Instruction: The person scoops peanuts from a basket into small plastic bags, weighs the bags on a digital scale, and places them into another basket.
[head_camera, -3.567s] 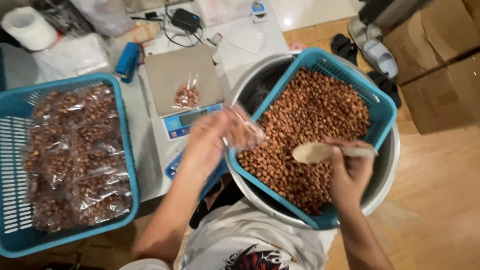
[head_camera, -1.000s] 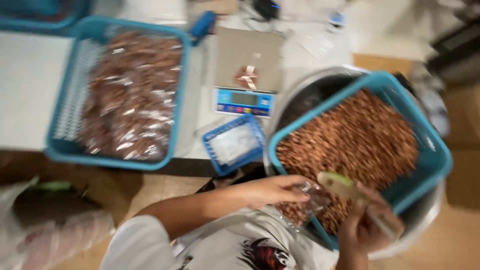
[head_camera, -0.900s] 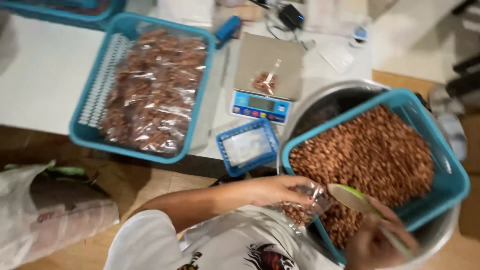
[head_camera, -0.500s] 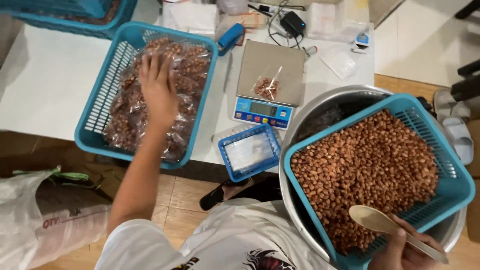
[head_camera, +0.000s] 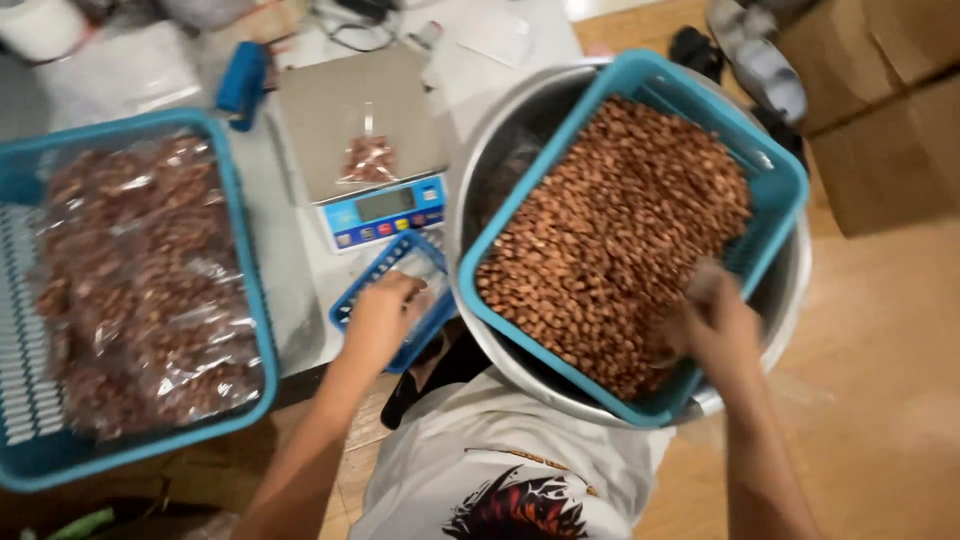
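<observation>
Partly blurred right hand (head_camera: 715, 325) over peanuts (head_camera: 610, 230)

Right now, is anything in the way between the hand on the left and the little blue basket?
No. The left hand already rests in the small blue basket of empty clear bags, just below the scale. Nothing visible lies between them.
</observation>
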